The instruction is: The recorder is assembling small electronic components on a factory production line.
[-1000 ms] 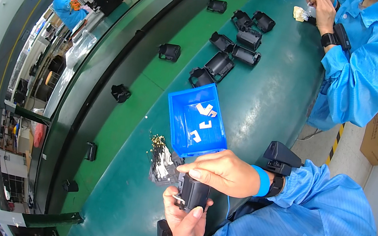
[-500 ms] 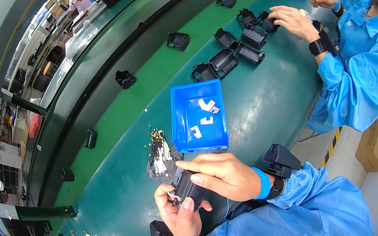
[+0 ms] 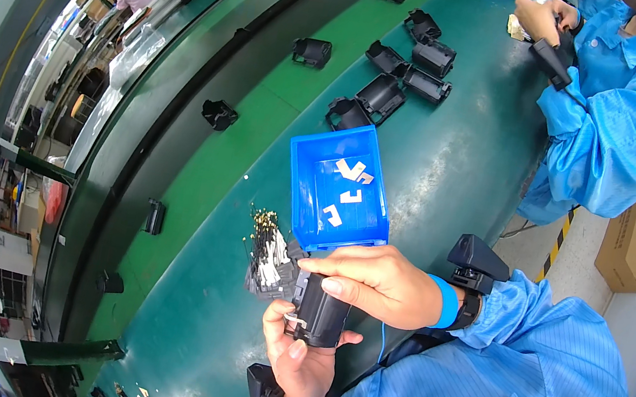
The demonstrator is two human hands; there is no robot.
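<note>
Between my two hands is a black plastic housing [image 3: 322,314] with a rounded, ribbed body. My left hand [image 3: 300,362] cups its lower end, thumb on the front and fingers wrapped behind. A small white strip [image 3: 294,319] shows at the housing's left side beside my left fingers. From the upper right, my right hand [image 3: 383,286] lies over the housing's top, its fingers stretched together across it and the thumb pressed on its face. Just beyond my hands is a bundle of thin cables [image 3: 269,257] with white sleeves and brass-coloured tips.
A blue bin [image 3: 312,235] holding several cream-coloured pieces stands beyond my hands. Past it lie several black housings [image 3: 381,97]; others sit on the green conveyor belt [image 3: 265,111] to the left. A co-worker in a blue smock [image 3: 608,128] works at the upper right of the table.
My hands stay on the housing, which has tilted slightly. The co-worker's hand has drawn back from the far housings, one fewer lies there, and the co-worker's hands are now together.
</note>
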